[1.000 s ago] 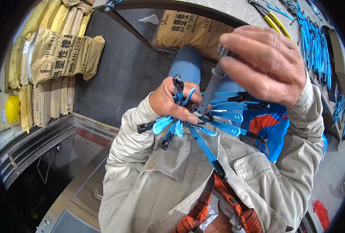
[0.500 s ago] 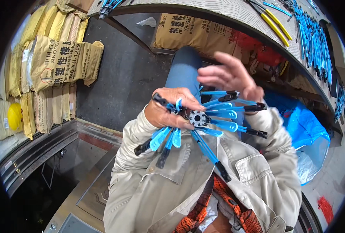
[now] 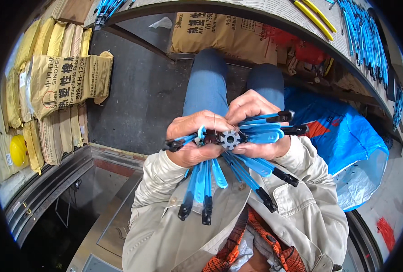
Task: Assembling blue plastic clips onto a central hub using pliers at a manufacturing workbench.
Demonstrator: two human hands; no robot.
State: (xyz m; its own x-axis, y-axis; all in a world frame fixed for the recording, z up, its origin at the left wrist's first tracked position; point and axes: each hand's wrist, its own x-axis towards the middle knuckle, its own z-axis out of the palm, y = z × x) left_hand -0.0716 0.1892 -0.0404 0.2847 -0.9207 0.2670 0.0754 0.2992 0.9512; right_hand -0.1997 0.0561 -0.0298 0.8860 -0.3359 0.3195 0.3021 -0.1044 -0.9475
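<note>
Both hands are closed around a small round hub [image 3: 230,140] with a notched grey-and-black face and a dark hole in its middle. Blue plastic arms [image 3: 260,137] with black ends fan out from it on several sides. My left hand [image 3: 190,129] grips the hub's left side, its thumb below and fingers above. My right hand [image 3: 260,111] holds the right side, fingertips pressed close to the hub's top and thumb underneath. A thin strand, perhaps wire, rises between the hands. Several arms hang down over my jacket. The fingers partly hide the arm roots.
A curved-looking workbench [image 3: 256,7] runs along the far side, with a yellow-handled tool [image 3: 315,16] and a pile of blue arms [image 3: 365,41]. Sacks [image 3: 67,81] are stacked at the left beside a yellow helmet [image 3: 18,150]. A blue plastic bag [image 3: 346,136] stands at the right.
My right hand, raised and spread apart from the hub before, has come down and closed on it. The blue arms have shifted, and some on the left now hang lower.
</note>
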